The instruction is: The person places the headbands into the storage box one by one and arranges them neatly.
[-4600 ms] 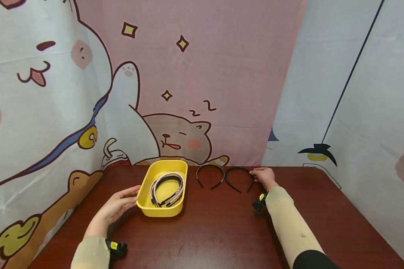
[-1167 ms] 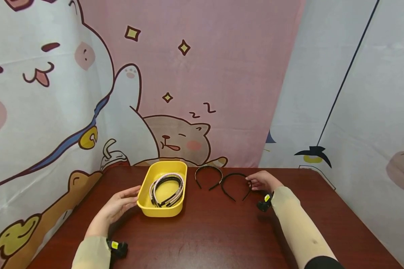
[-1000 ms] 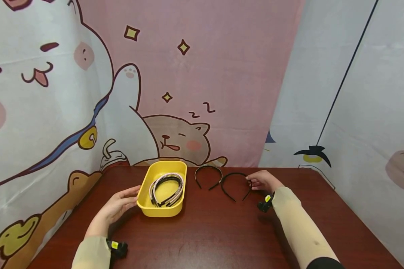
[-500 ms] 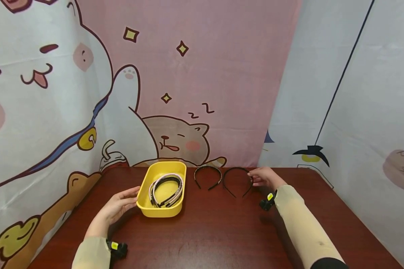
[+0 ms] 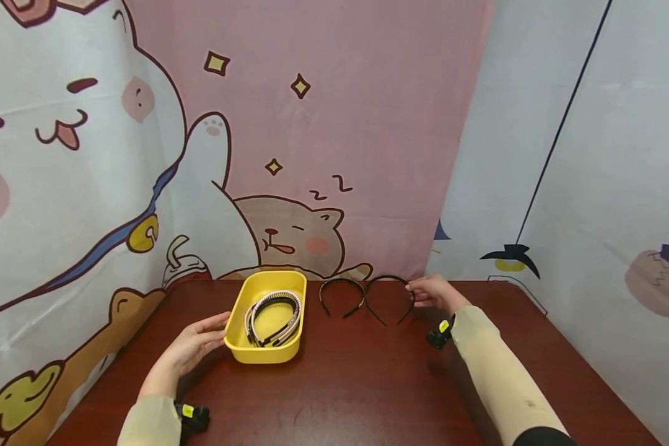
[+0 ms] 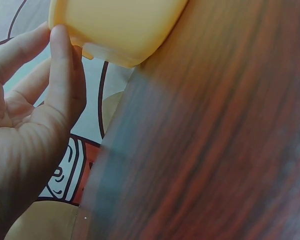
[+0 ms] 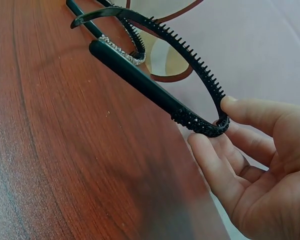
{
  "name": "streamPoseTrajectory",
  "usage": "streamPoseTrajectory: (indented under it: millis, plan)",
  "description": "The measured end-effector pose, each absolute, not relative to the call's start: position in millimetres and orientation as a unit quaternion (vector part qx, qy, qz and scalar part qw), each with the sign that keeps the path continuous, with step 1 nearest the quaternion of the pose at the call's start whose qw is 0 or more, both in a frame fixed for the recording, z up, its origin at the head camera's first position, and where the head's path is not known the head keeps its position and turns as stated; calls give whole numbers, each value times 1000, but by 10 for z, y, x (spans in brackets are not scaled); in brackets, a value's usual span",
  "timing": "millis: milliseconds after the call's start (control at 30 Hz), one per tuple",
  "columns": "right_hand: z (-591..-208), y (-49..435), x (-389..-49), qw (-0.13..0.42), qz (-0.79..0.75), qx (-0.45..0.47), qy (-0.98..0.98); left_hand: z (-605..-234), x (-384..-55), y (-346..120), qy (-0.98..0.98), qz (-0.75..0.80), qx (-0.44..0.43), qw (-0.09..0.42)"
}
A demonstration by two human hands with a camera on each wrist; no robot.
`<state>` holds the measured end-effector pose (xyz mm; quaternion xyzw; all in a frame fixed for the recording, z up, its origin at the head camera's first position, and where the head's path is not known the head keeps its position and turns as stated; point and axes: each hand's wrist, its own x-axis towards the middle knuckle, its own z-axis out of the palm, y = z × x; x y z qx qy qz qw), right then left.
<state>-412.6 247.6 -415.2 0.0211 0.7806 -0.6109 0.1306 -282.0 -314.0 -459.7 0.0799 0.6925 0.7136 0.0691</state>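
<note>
My right hand [image 5: 433, 292] pinches the side of a black headband [image 5: 389, 277] between thumb and fingers, at the back of the table. In the right wrist view this headband [image 7: 135, 75] shows comb teeth inside and dark sparkly beads on its band, its two ends pointing away from the hand. Left of it lies a second headband [image 5: 341, 280] with pale glittery trim. My left hand [image 5: 192, 344] touches the outer left side of a yellow basket [image 5: 264, 355] with nearly straight fingertips. Inside the basket lie several headbands [image 5: 267, 303], black and pale pink.
The reddish-brown wooden table [image 5: 340, 396] ends at the back against a cartoon-printed cloth [image 5: 390, 136]. More cloth hangs at both sides. Small black cameras are worn on both wrists.
The black headband in my right hand was drawn toward me about a second ago and now stands farther back, beside the pale-trimmed one. My left hand stays against the basket.
</note>
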Motion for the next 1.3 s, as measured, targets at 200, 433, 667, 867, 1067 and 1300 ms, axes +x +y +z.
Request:
streamPoseTrajectory:
  millis: [200, 433, 667, 867, 1067, 1300]
  plan:
    - [-4157, 2426, -4132, 133, -605, 15, 785, -4615, -2805, -3164, 696, 710, 77, 75]
    - [-4184, 2390, -4145, 135, -607, 10, 783, -4600, -2817, -3146, 693, 714, 72, 71]
    - [-4176, 2353, -4161, 142, -608, 6, 781, -4588, -2819, -3143, 690, 717, 68, 71]
    - [-4166, 2318, -4174, 136, -619, 6, 774, -4571, -2819, -3139, 693, 714, 67, 71]
    - [-4172, 2281, -4184, 139, -623, 1, 770, -4579, -2815, -3145, 694, 713, 68, 74]
    - [-4168, 2247, -4226, 138, -620, 3, 772, -4562, -2820, -3138, 699, 709, 63, 73]
